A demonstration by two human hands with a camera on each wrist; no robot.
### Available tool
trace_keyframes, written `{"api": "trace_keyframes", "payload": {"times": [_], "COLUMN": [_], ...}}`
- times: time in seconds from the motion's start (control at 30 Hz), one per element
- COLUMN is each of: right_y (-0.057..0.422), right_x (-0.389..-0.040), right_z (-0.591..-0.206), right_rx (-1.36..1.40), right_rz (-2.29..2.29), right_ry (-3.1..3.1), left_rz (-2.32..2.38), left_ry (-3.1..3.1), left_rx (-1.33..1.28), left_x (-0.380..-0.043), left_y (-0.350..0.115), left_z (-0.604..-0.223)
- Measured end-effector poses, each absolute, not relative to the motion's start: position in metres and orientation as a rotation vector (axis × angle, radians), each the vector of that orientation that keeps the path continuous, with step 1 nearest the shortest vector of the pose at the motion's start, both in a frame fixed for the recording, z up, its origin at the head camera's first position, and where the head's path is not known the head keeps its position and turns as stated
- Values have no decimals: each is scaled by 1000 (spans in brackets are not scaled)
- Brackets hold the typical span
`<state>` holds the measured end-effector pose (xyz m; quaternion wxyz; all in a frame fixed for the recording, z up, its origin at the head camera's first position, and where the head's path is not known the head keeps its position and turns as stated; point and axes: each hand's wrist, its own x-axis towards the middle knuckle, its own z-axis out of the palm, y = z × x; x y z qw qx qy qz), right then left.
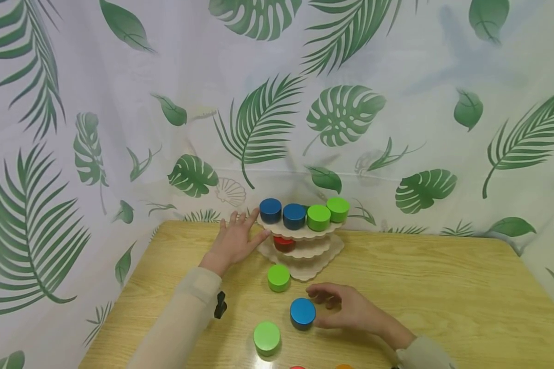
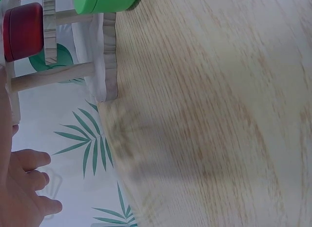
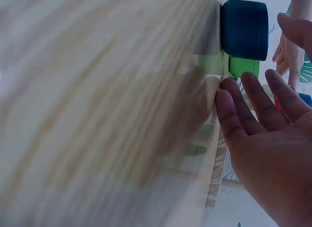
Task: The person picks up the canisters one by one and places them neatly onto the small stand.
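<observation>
A pale wooden tiered stand (image 1: 304,269) with scalloped edges stands at the back of the table. On its top tier sit two blue round tins (image 1: 294,217) and two green ones (image 1: 319,218); a red tin (image 1: 284,244) is on the tier below. My left hand (image 1: 234,241) is at the stand's left side, fingers spread, thumb and forefinger right at the top tier's edge. My right hand (image 1: 351,309) is beside a blue tin (image 1: 302,313) on the table, its fingers loosely bent and thumb apart. In the right wrist view, nothing is between those fingers.
Two green tins (image 1: 278,278) (image 1: 266,338) stand on the wooden table (image 1: 424,287), near the blue one. Red (image 1: 297,367) and orange (image 1: 344,366) tops show at the bottom edge of the head view. A leaf-printed cloth (image 1: 277,66) hangs behind the table.
</observation>
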<state>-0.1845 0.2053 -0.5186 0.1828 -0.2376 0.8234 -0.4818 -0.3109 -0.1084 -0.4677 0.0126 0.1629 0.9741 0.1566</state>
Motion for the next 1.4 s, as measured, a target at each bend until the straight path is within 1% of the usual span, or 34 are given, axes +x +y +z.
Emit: {"api": "trace_keyframes", "payload": {"times": [0.4, 1.13, 1.4], "right_y": [201, 194, 192], "right_x": [-185, -185, -186], "right_z": [-517, -517, -518], "right_rx": [-674, -710, -676], "right_rz": [-1261, -1241, -1204], "right_ry": [2375, 2356, 2372], "left_rz": [497, 495, 515], "left_ry": [3035, 3046, 3044], "left_rx": [508, 506, 496], "left_x": [-312, -314, -312], "left_y": [-108, -109, -110], "left_z": [-468, -472, -472]}}
